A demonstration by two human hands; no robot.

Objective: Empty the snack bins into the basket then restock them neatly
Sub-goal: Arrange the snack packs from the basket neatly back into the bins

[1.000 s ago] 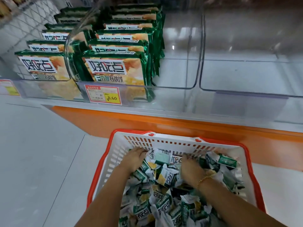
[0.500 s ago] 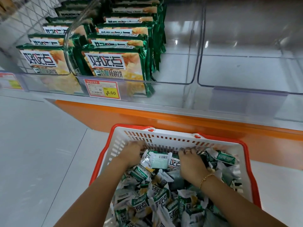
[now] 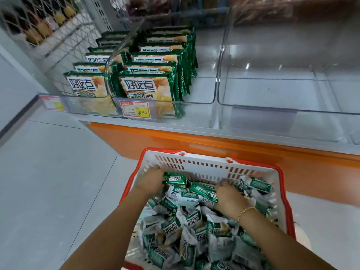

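Observation:
A white basket with a red rim point(image 3: 210, 165) stands on the floor below the shelf, heaped with several small green and white snack packets point(image 3: 187, 227). My left hand point(image 3: 151, 181) and my right hand point(image 3: 228, 198) reach into the far end of the heap, one on each side of a bunch of packets point(image 3: 190, 189) squeezed between them, fingers curled into the pile. Above, the clear bin on the right point(image 3: 288, 112) holds nothing. The middle clear bin point(image 3: 202, 103) holds large green snack bags point(image 3: 150, 88) in its left half.
A left bin holds more large green bags point(image 3: 85, 84). A price tag reading 8.60 point(image 3: 135, 111) is on the bin front. An orange shelf base point(image 3: 194, 142) runs behind the basket. Wire racking with goods point(image 3: 44, 26) stands at the upper left. Pale floor tiles point(image 3: 48, 182) lie to the left.
Both hands have pushed further toward the basket's far wall and closed in on a bunch of packets between them. The view has tilted, showing more of the shelf.

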